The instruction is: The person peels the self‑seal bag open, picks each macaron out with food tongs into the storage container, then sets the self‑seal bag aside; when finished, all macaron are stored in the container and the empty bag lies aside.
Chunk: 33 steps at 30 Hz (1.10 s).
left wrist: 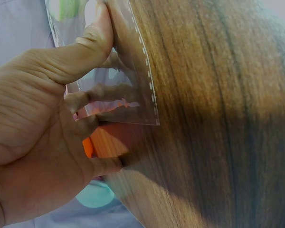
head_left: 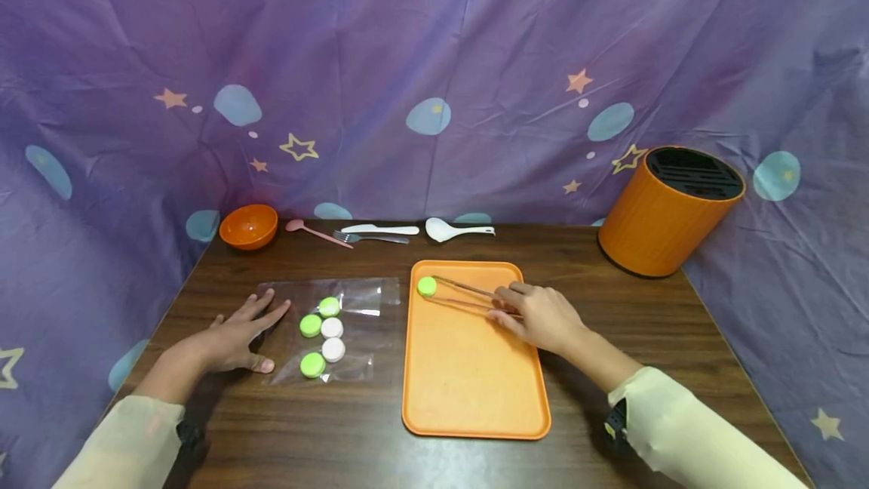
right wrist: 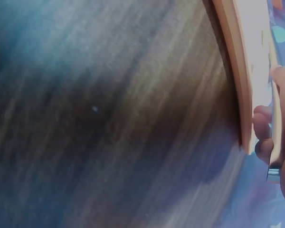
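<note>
At centre-right, the right hand (head_left: 543, 319) grips tongs (head_left: 465, 287) whose uneven squeeze could flick the green disc (head_left: 427, 286) away; the left hand (head_left: 227, 343) lies spread.

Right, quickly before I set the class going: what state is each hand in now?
Left hand: open, fingers spread, at the edge of the clear plastic.
Right hand: closed, holding the tongs.

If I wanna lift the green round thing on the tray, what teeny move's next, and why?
Maybe squeeze the tongs gently, because the right hand holds them with their tips on either side of the green disc in the orange tray.
</note>
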{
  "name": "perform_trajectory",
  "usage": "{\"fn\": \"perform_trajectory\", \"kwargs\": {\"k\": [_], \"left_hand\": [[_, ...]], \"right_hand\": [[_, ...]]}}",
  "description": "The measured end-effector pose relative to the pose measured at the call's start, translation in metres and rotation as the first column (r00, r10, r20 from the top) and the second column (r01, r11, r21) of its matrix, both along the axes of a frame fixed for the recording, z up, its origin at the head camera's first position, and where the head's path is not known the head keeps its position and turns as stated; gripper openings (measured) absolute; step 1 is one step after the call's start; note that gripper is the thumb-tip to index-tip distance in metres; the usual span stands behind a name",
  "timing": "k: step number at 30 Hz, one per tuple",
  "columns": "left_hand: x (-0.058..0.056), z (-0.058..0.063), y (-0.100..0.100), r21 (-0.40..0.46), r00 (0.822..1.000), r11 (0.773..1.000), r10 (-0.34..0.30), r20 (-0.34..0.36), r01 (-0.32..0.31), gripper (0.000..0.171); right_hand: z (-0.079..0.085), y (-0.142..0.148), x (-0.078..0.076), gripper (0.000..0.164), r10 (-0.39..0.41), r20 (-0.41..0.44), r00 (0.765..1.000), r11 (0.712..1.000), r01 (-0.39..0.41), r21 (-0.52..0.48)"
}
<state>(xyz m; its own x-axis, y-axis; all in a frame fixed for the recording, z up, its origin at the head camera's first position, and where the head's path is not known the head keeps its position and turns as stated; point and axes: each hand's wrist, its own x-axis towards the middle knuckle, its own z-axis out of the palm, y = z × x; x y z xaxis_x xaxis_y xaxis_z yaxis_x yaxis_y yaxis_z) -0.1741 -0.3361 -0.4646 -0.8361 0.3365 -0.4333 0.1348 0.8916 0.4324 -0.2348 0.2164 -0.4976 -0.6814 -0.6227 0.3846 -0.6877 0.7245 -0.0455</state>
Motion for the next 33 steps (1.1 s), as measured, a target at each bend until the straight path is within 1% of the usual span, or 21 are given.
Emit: {"fn": "perform_trajectory", "kwargs": {"k": [3,6,9,14,17,21,25,28,33], "left_hand": [[0.001,0.003,0.002,-0.019,1.000,1.000,-0.001,-0.004,0.001,0.116],[0.001,0.002,0.001,-0.029,1.000,1.000,0.000,-0.010,-0.001,0.116],[0.001,0.002,0.001,-0.036,1.000,0.999,-0.001,-0.015,0.000,0.115],[0.002,0.004,0.002,-0.032,1.000,0.999,0.000,-0.011,0.000,0.115],[0.001,0.004,0.002,-0.029,1.000,1.000,0.002,-0.007,-0.002,0.116],[0.001,0.003,0.001,-0.031,1.000,1.000,-0.001,-0.017,0.000,0.115],[0.002,0.004,0.001,-0.033,1.000,0.999,-0.003,-0.027,0.002,0.115],[0.002,0.004,0.001,-0.035,1.000,0.999,-0.002,-0.025,0.001,0.115],[0.001,0.004,0.001,-0.039,0.999,0.999,-0.004,-0.032,0.003,0.114]], "right_hand": [[0.003,0.001,0.000,0.034,-0.009,-0.033,0.999,1.000,0.010,0.014],[0.007,-0.005,0.002,0.041,0.001,-0.049,0.999,1.000,0.000,0.021],[0.011,-0.015,0.003,0.043,0.044,-0.048,0.998,0.999,-0.042,0.033],[0.013,-0.038,0.006,0.039,0.133,-0.086,0.987,0.988,-0.125,0.092],[0.016,-0.052,0.007,0.036,0.157,-0.098,0.983,0.981,-0.144,0.128],[0.019,-0.069,0.007,0.034,0.145,-0.109,0.983,0.979,-0.127,0.159],[0.019,-0.082,0.005,0.033,0.127,-0.138,0.982,0.977,-0.100,0.186],[0.018,-0.089,0.004,0.032,0.126,-0.140,0.982,0.977,-0.099,0.188],[0.014,-0.093,0.003,0.028,0.148,-0.109,0.983,0.978,-0.130,0.162]]}}
